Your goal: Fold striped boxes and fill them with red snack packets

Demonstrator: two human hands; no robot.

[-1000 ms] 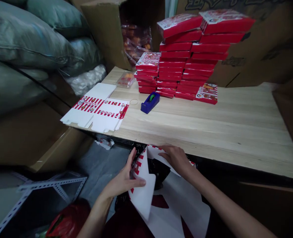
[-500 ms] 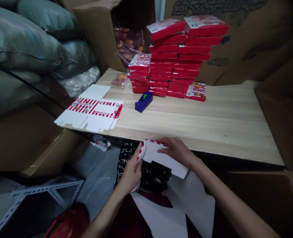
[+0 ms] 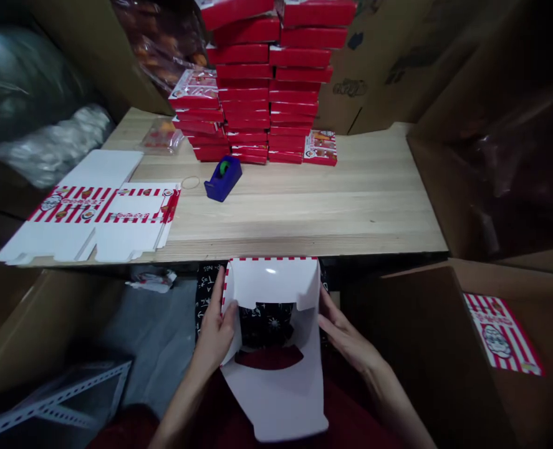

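Note:
I hold a white carton (image 3: 276, 293) with a red-striped rim, opened up into a box shape, just below the wooden table's front edge (image 3: 304, 246). My left hand (image 3: 217, 330) grips its left wall, thumb inside. My right hand (image 3: 348, 337) presses flat against its right wall, fingers stretched out. The carton's long white flap hangs down toward my lap.
Flat red-and-white cartons (image 3: 93, 215) lie at the table's left front. A blue tape dispenser (image 3: 222, 179) and a rubber band (image 3: 191, 182) sit mid-table. Tall stacks of red packs (image 3: 267, 93) stand at the back. An open cardboard box (image 3: 467, 349) sits at right.
The folded carton has been opened into a box shape between both hands. My view swung to the right and down, bringing the cardboard box at right into sight.

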